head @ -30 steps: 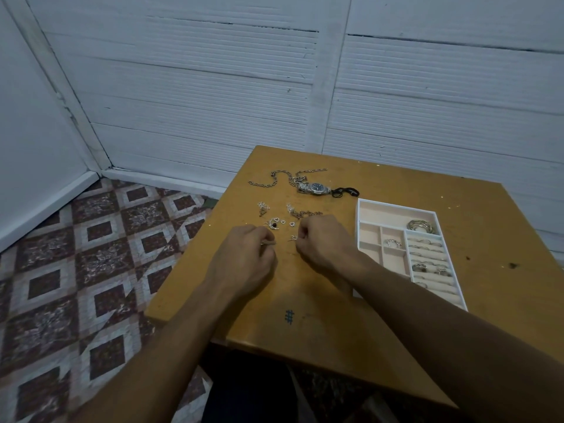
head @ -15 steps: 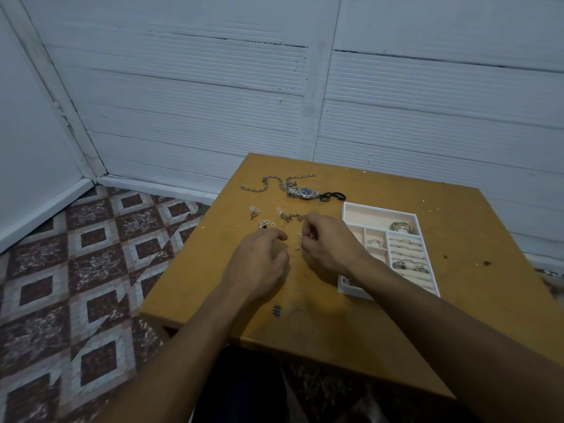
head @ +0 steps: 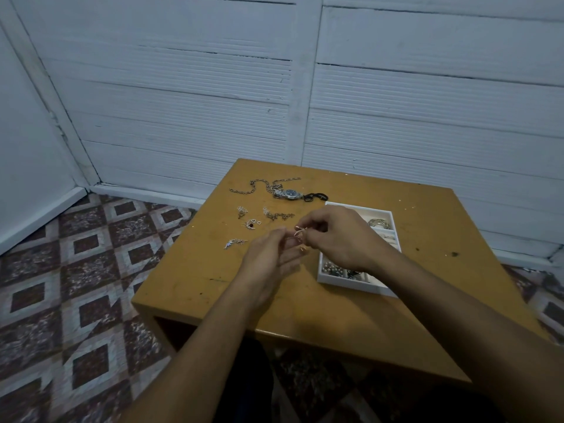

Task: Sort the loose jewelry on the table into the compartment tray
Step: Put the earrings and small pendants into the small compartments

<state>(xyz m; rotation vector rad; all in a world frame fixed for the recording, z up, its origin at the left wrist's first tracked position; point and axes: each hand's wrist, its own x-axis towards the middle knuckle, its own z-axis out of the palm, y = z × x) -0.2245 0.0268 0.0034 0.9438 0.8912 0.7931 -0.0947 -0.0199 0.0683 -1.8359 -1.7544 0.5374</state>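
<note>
My right hand is raised a little above the table and pinches a small silver earring at its fingertips. My left hand sits just left of it, fingers stretched toward the earring, with another tiny piece lying on its fingertips. The white compartment tray lies under and behind my right hand; beads, rings and bangles show in it. Loose pieces stay on the wooden table: a watch, a chain, a charm bracelet and small earrings.
A black hair tie lies beside the watch. One more silver piece sits near the table's left edge. White panelled walls stand close behind the table, and patterned floor tiles spread to the left.
Both hands have lifted off the table and shifted right toward the tray, bringing small earrings up with them. The camera has tilted, so the table sits lower in view.
</note>
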